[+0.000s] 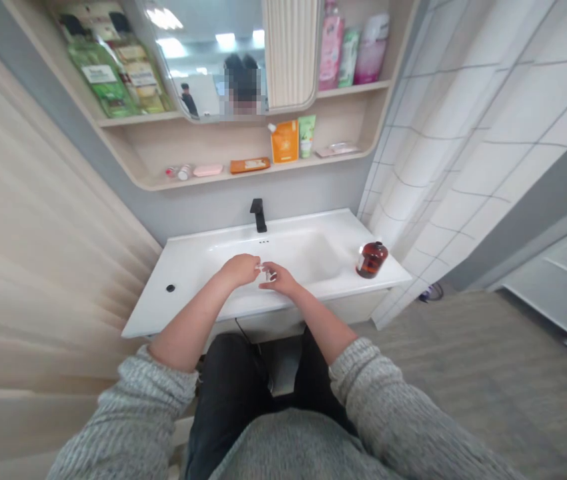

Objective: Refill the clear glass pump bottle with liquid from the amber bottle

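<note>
Over the front part of the white washbasin (313,267), my two hands meet almost fingertip to fingertip. My left hand (240,269) is closed, back upward, its fingertips pinched at a small white thing (262,268). My right hand (279,279) curls its fingers around the other side of that small white thing, thumb below. Its kind is too small to make out, and the fingers partly cover it. Behind my hands stands the black faucet (258,215).
A brown bottle (371,259) stands on the basin's right end. Above, the shelf (148,181) bears an orange pouch (284,142), a green tube (306,136) and a pink case (208,171). Green and yellow bottles stand upper left. A mirror (203,60) hangs in the middle.
</note>
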A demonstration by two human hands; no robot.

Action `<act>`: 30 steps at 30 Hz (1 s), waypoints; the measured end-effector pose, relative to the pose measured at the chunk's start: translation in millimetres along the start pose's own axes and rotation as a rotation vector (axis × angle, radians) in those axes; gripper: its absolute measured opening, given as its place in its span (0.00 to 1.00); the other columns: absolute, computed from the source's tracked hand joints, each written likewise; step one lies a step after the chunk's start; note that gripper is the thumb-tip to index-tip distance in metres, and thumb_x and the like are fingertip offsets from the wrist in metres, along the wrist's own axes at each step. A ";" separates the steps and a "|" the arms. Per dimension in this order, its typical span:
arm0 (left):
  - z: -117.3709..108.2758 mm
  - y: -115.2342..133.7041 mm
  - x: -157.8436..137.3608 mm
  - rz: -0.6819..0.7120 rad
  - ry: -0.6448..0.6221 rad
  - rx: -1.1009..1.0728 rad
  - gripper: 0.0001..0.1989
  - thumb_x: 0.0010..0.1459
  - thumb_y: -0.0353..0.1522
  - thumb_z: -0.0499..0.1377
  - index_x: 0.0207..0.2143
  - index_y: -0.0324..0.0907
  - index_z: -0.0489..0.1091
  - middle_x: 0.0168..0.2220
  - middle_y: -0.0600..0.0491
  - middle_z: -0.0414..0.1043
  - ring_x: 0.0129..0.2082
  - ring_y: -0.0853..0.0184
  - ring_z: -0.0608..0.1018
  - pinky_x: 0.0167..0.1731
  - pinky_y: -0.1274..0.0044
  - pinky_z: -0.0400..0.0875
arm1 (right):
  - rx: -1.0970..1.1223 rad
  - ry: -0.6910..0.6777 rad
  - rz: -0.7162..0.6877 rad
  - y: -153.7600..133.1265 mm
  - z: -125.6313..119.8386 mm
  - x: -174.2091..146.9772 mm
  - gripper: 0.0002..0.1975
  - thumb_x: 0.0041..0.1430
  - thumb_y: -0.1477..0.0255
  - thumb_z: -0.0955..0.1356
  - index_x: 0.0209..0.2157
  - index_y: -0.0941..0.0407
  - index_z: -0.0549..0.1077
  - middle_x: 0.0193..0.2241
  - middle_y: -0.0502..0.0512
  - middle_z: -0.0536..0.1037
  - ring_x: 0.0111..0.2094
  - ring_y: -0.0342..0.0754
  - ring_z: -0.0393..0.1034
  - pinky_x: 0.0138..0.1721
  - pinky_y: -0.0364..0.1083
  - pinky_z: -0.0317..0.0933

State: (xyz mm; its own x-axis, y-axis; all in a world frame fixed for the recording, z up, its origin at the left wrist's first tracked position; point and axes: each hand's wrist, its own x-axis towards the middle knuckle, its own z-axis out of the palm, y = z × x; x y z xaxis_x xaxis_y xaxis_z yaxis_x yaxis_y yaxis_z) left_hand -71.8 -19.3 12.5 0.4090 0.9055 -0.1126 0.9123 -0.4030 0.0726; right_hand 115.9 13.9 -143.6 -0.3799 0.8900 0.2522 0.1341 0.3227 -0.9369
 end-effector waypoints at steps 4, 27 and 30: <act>2.8 0.9 -0.3 0.102 0.052 -0.029 0.26 0.61 0.34 0.68 0.62 0.44 0.78 0.62 0.41 0.80 0.61 0.51 0.82 0.61 0.68 0.74 | 0.016 0.007 0.019 -3.3 -0.3 -0.9 0.38 0.43 0.65 0.84 0.58 0.50 0.80 0.52 0.55 0.83 0.44 0.52 0.75 0.46 0.50 0.70; 5.3 -8.6 -5.0 0.053 0.018 -0.022 0.15 0.72 0.38 0.59 0.52 0.43 0.82 0.52 0.41 0.83 0.53 0.52 0.85 0.53 0.67 0.77 | 0.067 -0.058 0.025 -1.7 -1.2 1.7 0.39 0.39 0.65 0.85 0.56 0.49 0.81 0.50 0.54 0.84 0.43 0.50 0.75 0.45 0.49 0.70; 11.6 -9.4 -4.3 0.176 0.020 -0.065 0.18 0.64 0.28 0.63 0.56 0.46 0.80 0.59 0.45 0.80 0.56 0.57 0.84 0.56 0.72 0.76 | 0.060 -0.056 0.011 0.7 -1.1 1.7 0.37 0.38 0.65 0.85 0.54 0.50 0.82 0.49 0.54 0.83 0.44 0.52 0.75 0.45 0.49 0.70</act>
State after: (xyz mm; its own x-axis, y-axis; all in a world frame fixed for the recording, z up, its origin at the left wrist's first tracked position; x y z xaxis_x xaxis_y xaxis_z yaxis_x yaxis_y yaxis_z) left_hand -82.0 -20.9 0.8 0.5614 0.8244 -0.0724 0.8230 -0.5470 0.1534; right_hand 116.4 16.0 -143.6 -0.4292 0.8735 0.2300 0.0841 0.2922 -0.9527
